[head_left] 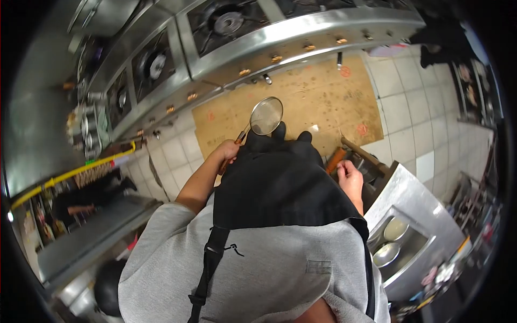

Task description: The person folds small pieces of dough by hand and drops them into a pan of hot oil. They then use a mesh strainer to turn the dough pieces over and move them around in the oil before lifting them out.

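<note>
My left hand (pixel 228 151) is wrapped round the handle of a round wire-mesh strainer (pixel 266 116). The strainer's mesh end points away from me, above my shoes and the cardboard on the floor. On the other side of my black apron (pixel 285 188), my right hand (pixel 350 176) hangs with its fingers curled in. It is beside an orange object (pixel 336 160) and near the corner of a steel counter. Whether anything small is inside the right hand's fingers is hidden.
A steel stove (pixel 242 59) with several burners and knobs runs across the front. Stained cardboard (pixel 323 97) lies on the tiled floor. At the right stands a steel counter (pixel 414 199) with bowls in its basin. Dark-clothed people are at the far left and upper right.
</note>
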A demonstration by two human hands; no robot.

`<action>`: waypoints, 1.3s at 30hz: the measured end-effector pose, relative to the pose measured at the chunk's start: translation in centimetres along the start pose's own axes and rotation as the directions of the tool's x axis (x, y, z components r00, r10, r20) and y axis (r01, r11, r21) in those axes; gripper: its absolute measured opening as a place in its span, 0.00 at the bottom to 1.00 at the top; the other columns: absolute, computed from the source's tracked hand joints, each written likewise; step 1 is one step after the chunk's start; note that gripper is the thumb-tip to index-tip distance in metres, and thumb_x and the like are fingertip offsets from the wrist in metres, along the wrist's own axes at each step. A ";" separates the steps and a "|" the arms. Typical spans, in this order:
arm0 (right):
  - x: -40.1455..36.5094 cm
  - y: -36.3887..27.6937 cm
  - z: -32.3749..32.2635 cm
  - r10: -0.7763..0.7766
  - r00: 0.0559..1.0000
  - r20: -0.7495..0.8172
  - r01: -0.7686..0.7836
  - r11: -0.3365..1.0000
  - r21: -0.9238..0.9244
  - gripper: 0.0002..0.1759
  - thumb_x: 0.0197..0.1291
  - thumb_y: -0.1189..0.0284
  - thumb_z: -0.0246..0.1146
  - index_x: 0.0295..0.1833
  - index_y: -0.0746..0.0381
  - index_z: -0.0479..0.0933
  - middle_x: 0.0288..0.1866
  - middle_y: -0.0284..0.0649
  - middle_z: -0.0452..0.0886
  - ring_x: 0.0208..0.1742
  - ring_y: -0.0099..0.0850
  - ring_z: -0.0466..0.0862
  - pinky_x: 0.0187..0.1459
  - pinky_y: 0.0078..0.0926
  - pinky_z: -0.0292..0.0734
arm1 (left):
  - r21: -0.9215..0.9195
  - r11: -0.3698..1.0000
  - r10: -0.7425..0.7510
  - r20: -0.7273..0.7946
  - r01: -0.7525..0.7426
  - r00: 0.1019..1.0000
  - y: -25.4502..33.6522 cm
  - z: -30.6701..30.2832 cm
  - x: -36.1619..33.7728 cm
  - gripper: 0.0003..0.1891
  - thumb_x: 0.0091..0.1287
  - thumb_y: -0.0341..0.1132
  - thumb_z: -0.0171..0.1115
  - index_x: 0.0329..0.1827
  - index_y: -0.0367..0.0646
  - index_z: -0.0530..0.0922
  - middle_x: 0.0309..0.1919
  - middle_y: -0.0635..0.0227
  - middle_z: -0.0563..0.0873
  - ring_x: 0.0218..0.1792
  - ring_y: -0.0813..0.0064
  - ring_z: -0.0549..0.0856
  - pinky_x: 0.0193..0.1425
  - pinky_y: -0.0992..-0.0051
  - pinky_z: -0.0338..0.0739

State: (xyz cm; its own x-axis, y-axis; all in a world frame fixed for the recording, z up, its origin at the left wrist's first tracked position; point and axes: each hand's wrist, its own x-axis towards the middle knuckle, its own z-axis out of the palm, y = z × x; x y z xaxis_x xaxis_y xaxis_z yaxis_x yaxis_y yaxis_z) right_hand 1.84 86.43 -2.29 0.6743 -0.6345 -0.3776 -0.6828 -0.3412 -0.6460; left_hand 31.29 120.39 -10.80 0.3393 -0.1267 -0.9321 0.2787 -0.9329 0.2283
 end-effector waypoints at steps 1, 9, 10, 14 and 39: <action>0.5 0.5 0.0 -0.020 1.000 0.019 0.021 1.000 -0.016 0.09 0.63 0.66 0.62 0.39 0.60 0.80 0.29 0.48 0.83 0.31 0.48 0.83 0.36 0.40 0.77 | -0.033 0.999 -0.016 -0.008 0.016 1.000 -1.9 0.5 -0.6 0.21 0.73 0.49 0.55 0.32 0.37 0.74 0.15 0.66 0.75 0.13 0.71 0.75 0.18 0.68 0.72; 5.4 1.5 1.4 -0.015 0.984 0.177 0.035 0.993 -0.115 0.11 0.65 0.65 0.61 0.43 0.60 0.82 0.30 0.46 0.84 0.32 0.39 0.85 0.39 0.35 0.78 | -0.430 0.894 -0.178 -0.080 0.127 0.981 -10.6 2.5 -5.8 0.17 0.71 0.47 0.56 0.33 0.40 0.76 0.15 0.68 0.75 0.13 0.73 0.74 0.19 0.71 0.72; 5.8 0.8 1.6 0.020 0.978 0.206 0.008 0.990 -0.137 0.11 0.65 0.65 0.60 0.43 0.61 0.82 0.30 0.46 0.84 0.32 0.38 0.85 0.39 0.35 0.78 | -0.448 0.886 -0.178 -0.086 0.122 0.980 -11.8 2.6 -5.8 0.17 0.71 0.47 0.56 0.33 0.40 0.76 0.15 0.68 0.75 0.13 0.73 0.74 0.19 0.71 0.72; 6.6 0.1 4.7 -0.046 0.969 0.243 0.080 0.988 -0.129 0.11 0.64 0.66 0.61 0.43 0.61 0.82 0.31 0.46 0.85 0.33 0.38 0.86 0.40 0.34 0.78 | -0.518 0.845 -0.204 -0.077 0.136 0.976 -16.3 2.2 -6.1 0.18 0.70 0.45 0.57 0.31 0.37 0.76 0.16 0.66 0.75 0.14 0.72 0.75 0.18 0.69 0.72; 3.0 -11.4 25.0 0.275 0.773 0.572 0.102 0.836 -0.539 0.20 0.62 0.54 0.58 0.43 0.59 0.82 0.41 0.46 0.86 0.45 0.40 0.86 0.41 0.42 0.81 | -0.916 0.396 -0.160 -0.006 0.058 0.987 -45.6 -0.9 -11.2 0.17 0.68 0.50 0.62 0.33 0.45 0.77 0.19 0.75 0.71 0.19 0.79 0.71 0.22 0.75 0.67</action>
State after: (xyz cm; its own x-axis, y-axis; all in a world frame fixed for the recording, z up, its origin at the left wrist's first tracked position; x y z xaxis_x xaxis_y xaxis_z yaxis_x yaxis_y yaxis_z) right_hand 18.66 105.73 -12.68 0.4943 -0.1877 -0.8488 -0.6540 -0.7236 -0.2208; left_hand 15.60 164.66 -10.53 0.2960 0.0258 -0.9548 0.9535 -0.0675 0.2937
